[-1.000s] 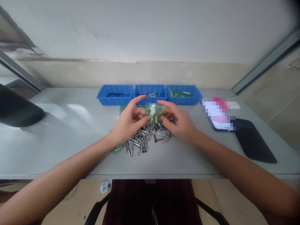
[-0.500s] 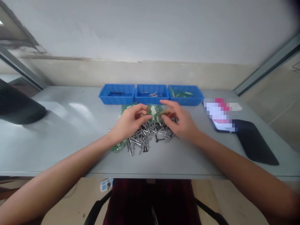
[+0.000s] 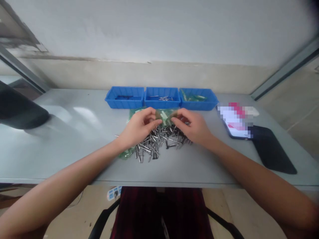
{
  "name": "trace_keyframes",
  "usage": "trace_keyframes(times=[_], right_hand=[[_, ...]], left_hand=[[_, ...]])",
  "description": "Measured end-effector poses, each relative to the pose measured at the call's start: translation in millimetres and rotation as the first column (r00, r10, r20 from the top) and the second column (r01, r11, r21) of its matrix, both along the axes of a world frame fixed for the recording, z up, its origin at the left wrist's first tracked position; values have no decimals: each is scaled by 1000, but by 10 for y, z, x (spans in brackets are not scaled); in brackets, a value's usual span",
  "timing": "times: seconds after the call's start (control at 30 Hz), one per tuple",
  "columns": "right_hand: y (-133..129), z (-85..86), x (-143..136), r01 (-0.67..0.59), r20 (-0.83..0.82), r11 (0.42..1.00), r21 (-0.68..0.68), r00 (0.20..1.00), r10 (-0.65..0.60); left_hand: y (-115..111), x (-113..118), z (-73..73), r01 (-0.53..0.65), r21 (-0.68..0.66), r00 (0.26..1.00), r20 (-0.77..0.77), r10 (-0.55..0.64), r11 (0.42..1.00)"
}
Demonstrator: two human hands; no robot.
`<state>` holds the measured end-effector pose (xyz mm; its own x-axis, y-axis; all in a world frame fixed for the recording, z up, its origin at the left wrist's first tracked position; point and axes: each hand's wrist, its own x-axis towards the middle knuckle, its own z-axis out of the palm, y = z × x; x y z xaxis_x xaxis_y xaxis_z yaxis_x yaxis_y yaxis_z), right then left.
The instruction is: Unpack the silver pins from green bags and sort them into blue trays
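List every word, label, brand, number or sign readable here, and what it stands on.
No text can be read.
Flat smartphone with lit screen: pixelated, unreadable.
White and blue plastic power strip: any marking too small.
Blue rectangular plastic bins: no lettering visible.
Held translucent green plastic bag: none legible.

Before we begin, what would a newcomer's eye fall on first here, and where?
Probably the two hands, pinching a small green bag over the middle of the bench. Toward the bench's front edge, a loose heap of silver and dark metal pins spreads out. Beyond the hands, three bright blue bins stand side by side.
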<state>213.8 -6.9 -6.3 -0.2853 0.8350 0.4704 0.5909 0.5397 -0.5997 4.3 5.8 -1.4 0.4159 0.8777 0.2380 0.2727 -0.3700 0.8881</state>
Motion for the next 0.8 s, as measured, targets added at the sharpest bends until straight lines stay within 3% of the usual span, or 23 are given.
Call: trace_keyframes(times=[0.13, 0.4, 0.53, 0.8], right_hand=[[-11, 0, -18, -13, 0, 1000, -25, 1000, 13], [6, 5, -3, 35, -1, 996, 76, 999, -35], [-16, 3, -2, 16, -58, 1000, -25, 998, -17], [-28, -68, -41, -179, -119, 971, -160, 980, 161]], left_hand=[[15, 2, -15, 0, -10, 999, 35, 0, 1000], [-21, 21, 46, -27, 33, 999, 35, 25, 999], [-27, 24, 62, -26, 71, 999, 38, 23, 997], [-27, -4, 21, -23, 173, 999, -42, 31, 985]])
